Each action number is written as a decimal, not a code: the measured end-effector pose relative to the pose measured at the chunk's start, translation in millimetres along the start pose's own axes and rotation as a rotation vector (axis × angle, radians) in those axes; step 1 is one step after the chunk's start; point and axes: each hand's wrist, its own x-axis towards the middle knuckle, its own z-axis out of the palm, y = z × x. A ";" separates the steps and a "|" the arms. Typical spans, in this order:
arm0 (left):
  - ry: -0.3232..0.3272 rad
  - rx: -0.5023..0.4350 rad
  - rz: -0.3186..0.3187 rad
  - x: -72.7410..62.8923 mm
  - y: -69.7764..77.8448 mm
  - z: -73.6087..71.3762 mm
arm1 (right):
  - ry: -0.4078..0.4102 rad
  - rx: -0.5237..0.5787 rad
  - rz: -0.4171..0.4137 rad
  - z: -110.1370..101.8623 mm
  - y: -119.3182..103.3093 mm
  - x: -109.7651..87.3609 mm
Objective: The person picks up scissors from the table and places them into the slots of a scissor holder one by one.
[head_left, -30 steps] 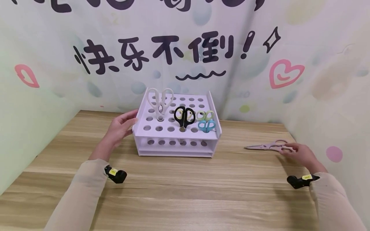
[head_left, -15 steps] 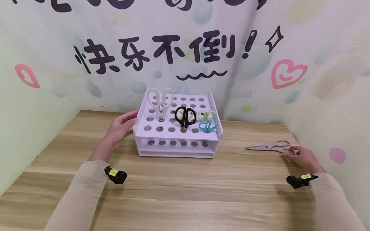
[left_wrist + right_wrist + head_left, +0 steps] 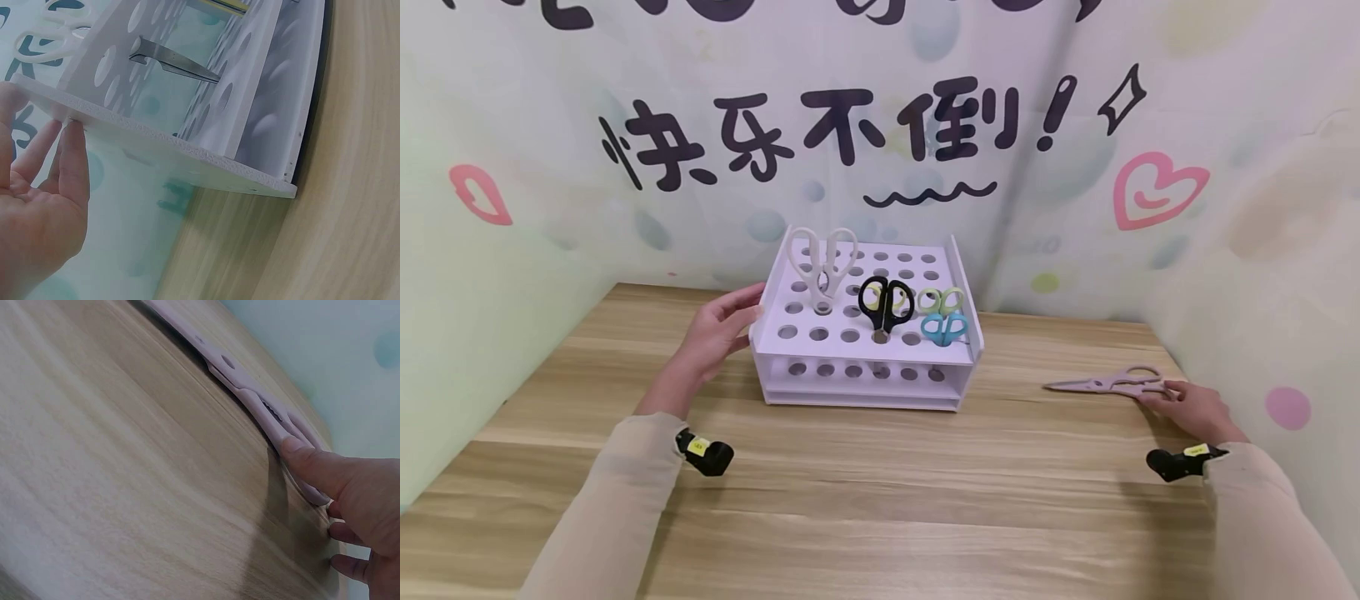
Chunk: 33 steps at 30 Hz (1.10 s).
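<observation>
My left hand rests against the left side panel of the white perforated rack. Its fingertips touch the panel's outer face, the thumb near its upper edge. On the right of the table lies a pair of pale pink scissors, blades pointing left. My right hand pinches their handle, with the thumb on the near loop. Standing in rack holes are white scissors, black scissors with yellow loops behind them, and small blue scissors before green ones.
A printed cloth backdrop rises along the table's back edge, and walls close in on both sides. The wooden table spreads in front of the rack. Beneath the rack's top board, a scissor blade reaches into a lower hole.
The head view has shifted slightly, so the whole scene sits a little further right. Both hands keep their places on the rack and the pink scissors.
</observation>
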 end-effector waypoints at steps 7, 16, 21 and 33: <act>-0.002 -0.018 0.000 0.1 -0.6 0.1 | 0.011 -0.055 -0.008 1.3 0.9 -1.5; 0.003 0.006 -0.008 0.5 0.4 0.2 | 0.076 0.035 -0.003 6.8 -1.2 -5.1; 0.009 0.017 -0.018 1.2 1.7 0.5 | 0.096 0.059 -0.027 6.9 -2.7 -6.9; 0.016 0.001 -0.019 0.5 3.1 1.2 | 0.071 0.102 -0.053 9.8 -2.4 -8.2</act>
